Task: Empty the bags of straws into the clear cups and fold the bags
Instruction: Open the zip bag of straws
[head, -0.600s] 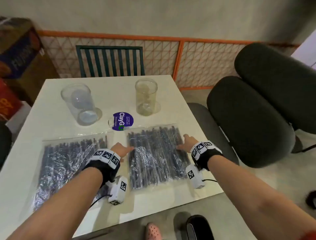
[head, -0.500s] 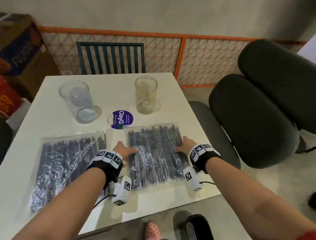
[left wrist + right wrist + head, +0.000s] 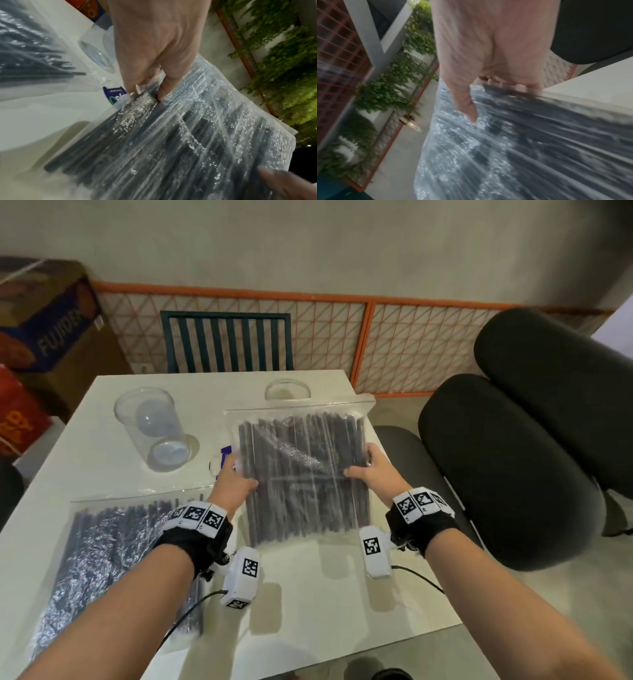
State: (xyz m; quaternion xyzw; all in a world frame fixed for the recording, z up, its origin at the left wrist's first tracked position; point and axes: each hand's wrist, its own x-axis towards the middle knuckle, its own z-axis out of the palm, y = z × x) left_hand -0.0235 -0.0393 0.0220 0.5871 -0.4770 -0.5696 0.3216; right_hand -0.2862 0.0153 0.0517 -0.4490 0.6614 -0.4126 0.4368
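Note:
A clear bag of dark straws is held up off the white table, tilted with its top edge away from me. My left hand grips its left side, thumb on top and fingers underneath. My right hand grips the right side the same way. A second bag of dark straws lies flat at the near left. One clear cup stands at the far left. The other clear cup shows only its rim behind the lifted bag.
A round purple sticker lies on the table, mostly hidden by the bag. A green slatted chair stands at the far edge, black padded seats at the right, cardboard boxes at the far left.
Both hands have closed on the right bag's sides and lifted it off the table, tilting it up so that it now covers most of the right cup.

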